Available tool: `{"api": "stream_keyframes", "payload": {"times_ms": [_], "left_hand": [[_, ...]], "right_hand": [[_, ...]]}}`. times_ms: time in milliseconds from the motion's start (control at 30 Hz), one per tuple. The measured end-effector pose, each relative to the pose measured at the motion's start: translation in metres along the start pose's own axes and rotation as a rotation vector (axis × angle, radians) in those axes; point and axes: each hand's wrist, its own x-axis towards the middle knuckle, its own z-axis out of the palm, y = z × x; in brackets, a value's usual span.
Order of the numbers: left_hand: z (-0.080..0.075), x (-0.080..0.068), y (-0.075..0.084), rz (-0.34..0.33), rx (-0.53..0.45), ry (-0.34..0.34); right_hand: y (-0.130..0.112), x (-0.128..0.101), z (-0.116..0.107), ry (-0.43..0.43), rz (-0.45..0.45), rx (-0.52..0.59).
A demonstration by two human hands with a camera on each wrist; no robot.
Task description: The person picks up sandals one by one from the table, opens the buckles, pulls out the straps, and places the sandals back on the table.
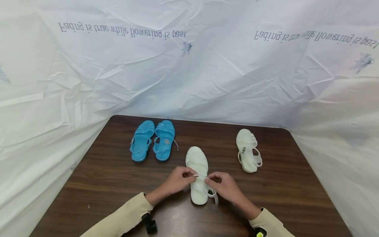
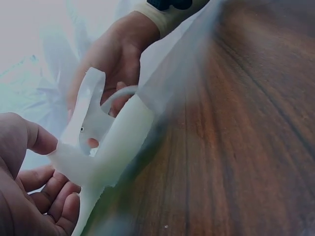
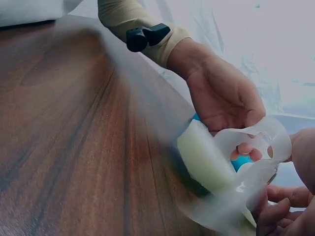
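Observation:
A white sandal [image 1: 196, 158] lies on the table in front of me, toe pointing away. At its left side my left hand [image 1: 179, 179] pinches the edge of the white strap [image 2: 71, 162] between thumb and fingers. From the right, my right hand [image 1: 225, 187] pinches the strap as well, thumb and index finger close to the left hand's over the sandal's middle. In the right wrist view the strap [image 3: 278, 135] arches up above the sole [image 3: 204, 155]. A loose strap end [image 1: 216, 199] hangs beside the heel on the right.
Behind and to the left, two blue sandals [image 1: 143, 131] stand side by side, one with a loose strap [image 1: 176, 144]. A second white sandal [image 1: 247, 138] lies to the right. White sheeting [image 1: 207, 82] hangs beyond the brown table's [image 1: 266, 197] back and side edges.

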Motion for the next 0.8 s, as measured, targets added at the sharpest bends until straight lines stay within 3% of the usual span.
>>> {"api": "stream_keyframes", "payload": {"times_ms": [167, 267, 400, 500, 633, 800], "left_hand": [[-0.002, -0.002, -0.002, -0.002, -0.002, -0.026], [-0.004, 0.0, -0.003, 0.022, 0.05, -0.054], [-0.006, 0.006, -0.001, 0.086, 0.175, -0.128], [-0.005, 0.014, 0.003, 0.134, 0.206, -0.209], [-0.003, 0.024, 0.007, 0.171, 0.167, -0.285], [-0.008, 0.03, 0.004, 0.171, 0.134, -0.306]], "right_hand": [[0.0, 0.0, -0.003, -0.031, 0.034, 0.026], [0.002, 0.001, -0.003, -0.039, 0.026, 0.007], [0.004, 0.002, -0.002, -0.033, -0.009, -0.013], [0.005, 0.001, -0.003, -0.038, -0.031, 0.006], [0.006, -0.002, -0.004, -0.058, -0.019, 0.07], [0.003, -0.008, -0.004, -0.07, 0.022, 0.139]]}}
